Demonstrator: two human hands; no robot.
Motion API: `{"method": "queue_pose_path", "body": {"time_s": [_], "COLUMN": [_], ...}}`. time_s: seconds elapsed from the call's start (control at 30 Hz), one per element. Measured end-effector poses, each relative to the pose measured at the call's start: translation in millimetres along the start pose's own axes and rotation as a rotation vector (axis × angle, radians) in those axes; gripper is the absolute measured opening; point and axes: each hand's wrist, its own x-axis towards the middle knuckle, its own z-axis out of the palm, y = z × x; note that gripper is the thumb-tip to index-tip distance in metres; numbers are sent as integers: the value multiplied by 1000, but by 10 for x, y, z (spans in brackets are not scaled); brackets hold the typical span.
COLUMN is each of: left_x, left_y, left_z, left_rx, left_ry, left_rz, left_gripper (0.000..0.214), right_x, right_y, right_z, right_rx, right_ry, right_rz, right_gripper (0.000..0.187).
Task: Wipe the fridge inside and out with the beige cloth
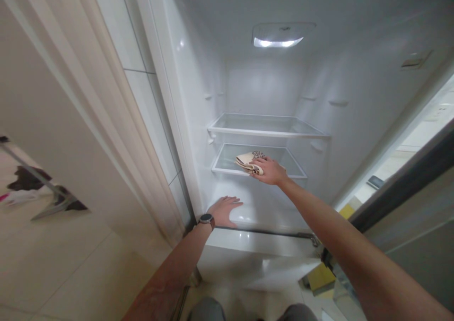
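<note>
Inside an open refrigerator, my right hand grips a folded cream cloth with dark lettering. The cloth is over the front part of the lower glass shelf; I cannot tell how firmly it touches the glass. My left hand lies flat with fingers spread on the white refrigerator floor, near the front left corner. A round dark watch with a brown strap is on the left wrist. Above the cloth sits the upper glass shelf.
A lit lamp is set in the refrigerator's ceiling area. The open door stands at the right. A door frame and white tiles flank the left side. A yellow object lies on the floor below the door.
</note>
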Motion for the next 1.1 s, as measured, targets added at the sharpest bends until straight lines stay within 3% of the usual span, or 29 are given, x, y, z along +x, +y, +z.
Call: {"method": "queue_pose_path", "body": {"time_s": [1.1], "left_x": [-2], "left_y": [-2], "left_z": [-9], "left_rx": [2], "left_ry": [8], "left_rz": [12], "left_gripper": [108], "right_x": [-29], "right_y": [-68], "right_z": [-74], "right_rx": [-8], "right_ry": [18], "right_rz": [7], "right_gripper": [56]}}
